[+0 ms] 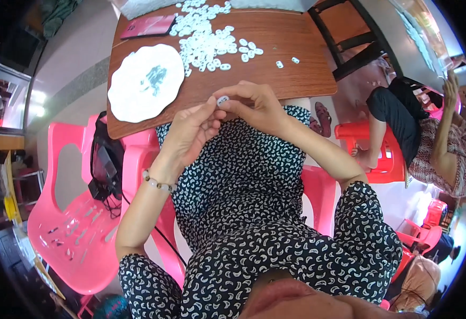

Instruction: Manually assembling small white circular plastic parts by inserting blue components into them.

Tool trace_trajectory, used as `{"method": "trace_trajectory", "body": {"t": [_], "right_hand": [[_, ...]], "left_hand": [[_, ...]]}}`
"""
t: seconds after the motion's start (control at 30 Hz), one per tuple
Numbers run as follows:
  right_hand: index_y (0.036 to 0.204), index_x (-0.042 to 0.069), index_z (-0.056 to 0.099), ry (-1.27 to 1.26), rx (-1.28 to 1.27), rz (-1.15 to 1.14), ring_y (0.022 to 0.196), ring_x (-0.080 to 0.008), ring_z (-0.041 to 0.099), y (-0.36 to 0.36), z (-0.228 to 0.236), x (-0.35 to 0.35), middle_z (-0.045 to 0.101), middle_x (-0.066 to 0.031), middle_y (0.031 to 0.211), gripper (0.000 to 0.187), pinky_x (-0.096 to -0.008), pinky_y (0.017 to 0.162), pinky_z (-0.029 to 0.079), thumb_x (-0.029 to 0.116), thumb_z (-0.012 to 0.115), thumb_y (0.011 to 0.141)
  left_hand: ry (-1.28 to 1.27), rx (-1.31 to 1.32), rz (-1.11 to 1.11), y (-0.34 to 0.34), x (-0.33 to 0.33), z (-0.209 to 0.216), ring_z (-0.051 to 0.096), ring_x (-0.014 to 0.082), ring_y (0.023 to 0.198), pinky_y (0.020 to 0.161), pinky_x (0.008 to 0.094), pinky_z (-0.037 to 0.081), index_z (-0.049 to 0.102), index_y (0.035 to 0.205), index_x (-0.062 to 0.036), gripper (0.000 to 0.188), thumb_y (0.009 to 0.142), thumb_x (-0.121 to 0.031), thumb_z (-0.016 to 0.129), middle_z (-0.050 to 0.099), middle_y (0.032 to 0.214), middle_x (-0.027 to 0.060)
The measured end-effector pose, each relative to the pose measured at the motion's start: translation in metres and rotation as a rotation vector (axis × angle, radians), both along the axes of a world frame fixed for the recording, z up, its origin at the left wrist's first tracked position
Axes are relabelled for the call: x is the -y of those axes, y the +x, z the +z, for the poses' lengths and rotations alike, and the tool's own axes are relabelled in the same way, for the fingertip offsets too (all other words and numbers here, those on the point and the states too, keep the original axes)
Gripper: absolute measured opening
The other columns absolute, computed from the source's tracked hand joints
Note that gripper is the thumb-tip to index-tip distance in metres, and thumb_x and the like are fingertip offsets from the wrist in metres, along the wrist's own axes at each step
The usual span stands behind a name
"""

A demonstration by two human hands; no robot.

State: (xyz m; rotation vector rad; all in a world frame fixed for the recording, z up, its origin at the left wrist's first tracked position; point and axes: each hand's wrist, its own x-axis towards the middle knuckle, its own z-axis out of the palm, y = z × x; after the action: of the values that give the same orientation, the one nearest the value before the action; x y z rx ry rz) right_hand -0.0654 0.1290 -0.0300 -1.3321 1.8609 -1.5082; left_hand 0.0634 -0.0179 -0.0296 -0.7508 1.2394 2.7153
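At the near edge of a brown wooden table (297, 69), the person sits in a dark dress with a white pattern, both forearms raised over the lap. Left of the person stands a pink plastic chair (68, 212) with small pale bits scattered on its seat and a black bag (104, 167) hung at its side. On the table lies a flat white bag or cloth (142, 82) with a greenish mark in its middle, near the left corner. Beyond it spreads a loose heap of small white oval pieces (206, 37), with a few strays toward the right; a dark red flat item (148, 25) lies at the far left edge. The left hand (188, 133), a bead bracelet (158, 183) on its wrist, is curled with thumb and fingertips pinched on one small white piece (223, 99). The right hand (257, 106) meets it from the other side, its fingers also closed on the same piece. That piece is held just off the table edge, between both hands. At the right, another person sits on a red stool (374, 151), well apart
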Motion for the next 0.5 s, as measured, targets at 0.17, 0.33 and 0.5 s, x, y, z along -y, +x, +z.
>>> {"method": "trace_trajectory", "body": {"t": [0.17, 0.33, 0.5], "right_hand": [[0.102, 0.009, 0.069, -0.014, -0.440, -0.196, 0.066, -0.0174, 0.061, -0.032, 0.013, 0.004, 0.063, -0.0093, 0.073, 0.018, -0.0282, 0.058, 0.047, 0.012, 0.066, 0.085], [0.099, 0.005, 0.069, -0.025, -0.690, -0.415, 0.055, -0.0172, 0.058, -0.120, 0.068, 0.035, 0.064, -0.0080, 0.064, 0.024, -0.0282, 0.052, 0.043, 0.025, 0.061, 0.089], [0.099, 0.003, 0.069, -0.158, -0.869, -0.863, 0.078, -0.0381, 0.064, -0.257, 0.119, 0.058, 0.064, -0.0252, 0.080, 0.029, -0.0438, 0.070, 0.051, 0.023, 0.058, 0.082]], "left_hand": [[0.012, 0.009, -0.021, -0.003, 0.000, 0.004, 0.057, 0.0064, 0.070, 0.064, 0.0190, 0.049, 0.063, 0.104, 0.0014, 0.031, 0.094, -0.028, 0.058, 0.067, 0.088, 0.0046], [0.036, -0.002, -0.029, 0.007, 0.007, -0.003, 0.057, 0.0059, 0.069, 0.062, 0.0179, 0.049, 0.063, 0.108, 0.0025, 0.033, 0.094, -0.027, 0.058, 0.066, 0.086, 0.0029], [0.011, -0.027, -0.072, 0.009, 0.002, -0.001, 0.058, 0.0050, 0.068, 0.061, 0.0168, 0.048, 0.064, 0.105, 0.0026, 0.030, 0.093, -0.024, 0.059, 0.066, 0.083, 0.0014]]}}
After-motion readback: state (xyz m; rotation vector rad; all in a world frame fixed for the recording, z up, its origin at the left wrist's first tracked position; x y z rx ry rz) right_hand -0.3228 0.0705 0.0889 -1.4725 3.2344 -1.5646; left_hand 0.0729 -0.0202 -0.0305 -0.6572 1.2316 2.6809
